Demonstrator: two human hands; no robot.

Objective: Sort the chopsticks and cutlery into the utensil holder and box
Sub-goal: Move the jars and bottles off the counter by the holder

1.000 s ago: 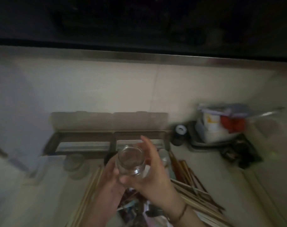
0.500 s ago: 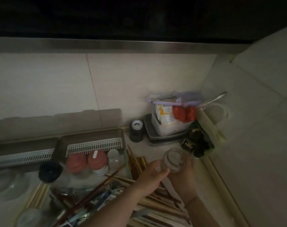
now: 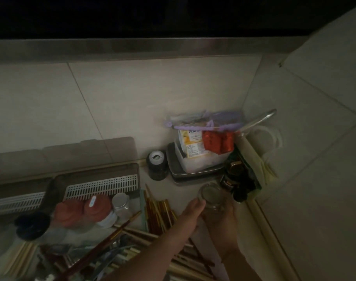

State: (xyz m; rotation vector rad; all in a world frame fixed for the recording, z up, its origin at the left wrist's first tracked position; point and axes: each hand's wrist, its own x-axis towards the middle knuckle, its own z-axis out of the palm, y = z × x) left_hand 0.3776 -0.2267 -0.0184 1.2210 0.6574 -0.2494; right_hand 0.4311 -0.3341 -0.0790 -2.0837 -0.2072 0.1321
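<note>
**Head view: both hands on a glass jar in the corner of the tabletop**

Head camera looks down on a dim tabletop [image 3: 185, 191] set against tiled walls. Both hands meet at a small clear glass jar [image 3: 210, 196], which stands upright with its open mouth up. The right hand [image 3: 223, 224] wraps it from below and behind, fingers curled around the glass. The left hand [image 3: 190, 212] reaches in from the lower left, its fingers closed against the jar's left side. Whether the jar rests on the tabletop or is lifted cannot be told.

A loose heap of chopsticks [image 3: 158, 213] lies beneath the forearms, mixed with cutlery [image 3: 116, 248] toward the lower left. Behind that heap sits a grey box with a white slotted insert [image 3: 104, 186], its lid propped open against the wall. Two red-capped jars [image 3: 83, 209] and a small white-lidded jar [image 3: 121, 201] stand in front of it. Just beyond the glass jar are dark bottles [image 3: 238, 183], a steel tray carrying a plastic tub of packets [image 3: 201, 157], and a black roll [image 3: 156, 165].
</note>
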